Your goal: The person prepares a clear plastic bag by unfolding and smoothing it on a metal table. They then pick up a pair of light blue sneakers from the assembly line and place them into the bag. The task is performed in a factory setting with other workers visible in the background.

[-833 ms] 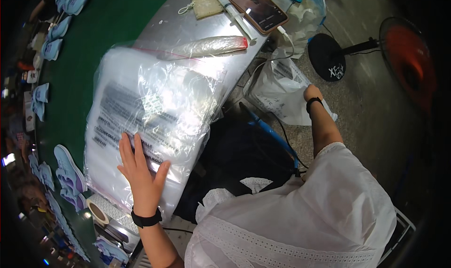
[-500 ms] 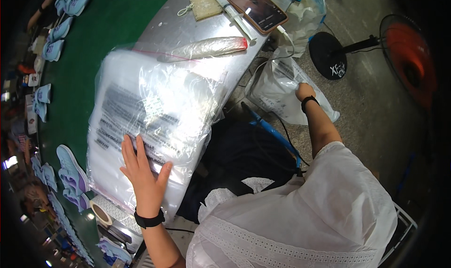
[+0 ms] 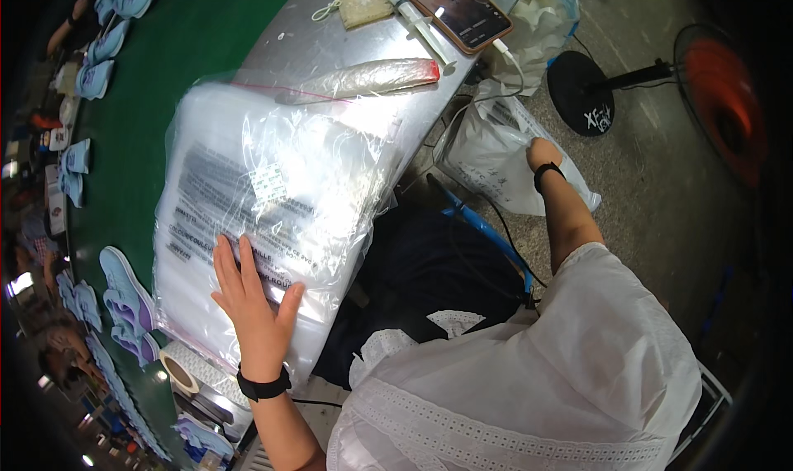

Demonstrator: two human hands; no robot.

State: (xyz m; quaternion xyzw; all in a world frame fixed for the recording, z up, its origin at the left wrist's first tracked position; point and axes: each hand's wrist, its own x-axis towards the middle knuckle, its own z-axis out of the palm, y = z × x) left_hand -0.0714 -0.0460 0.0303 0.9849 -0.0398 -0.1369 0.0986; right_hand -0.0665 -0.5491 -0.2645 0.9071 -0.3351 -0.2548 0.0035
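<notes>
Head view: just beyond the white garment (image 3: 512, 380), the left hand (image 3: 258, 310) lay flat on a stack of clear plastic bags (image 3: 330, 157), fingers spread and thumb held wide. The stack rested on the surface (image 3: 285, 42), close to its near edge. Past that edge, to the right, the right hand (image 3: 545, 152) was at a white plastic bag (image 3: 483, 153), low over the floor (image 3: 578, 186). Its fingers curled out of sight, so whether they pinched the plastic could not be told.

The step in hand looked like working at the white bag while the left hand steadied the stack. A next move there seemed to call for a sure hold on thin plastic, with the left palm kept down against sliding.

Farther off, a silver-wrapped bar (image 3: 372, 80) lay by the stack's far end, its left part blurred by glossy film. A phone (image 3: 475, 21) was cut off by the upper edge. Blue shoes (image 3: 124, 293) sat leftward along the green belt (image 3: 198, 25), the outermost smeared. Glare hid the number of stacked bags; the white bag's contents were also unclear.
</notes>
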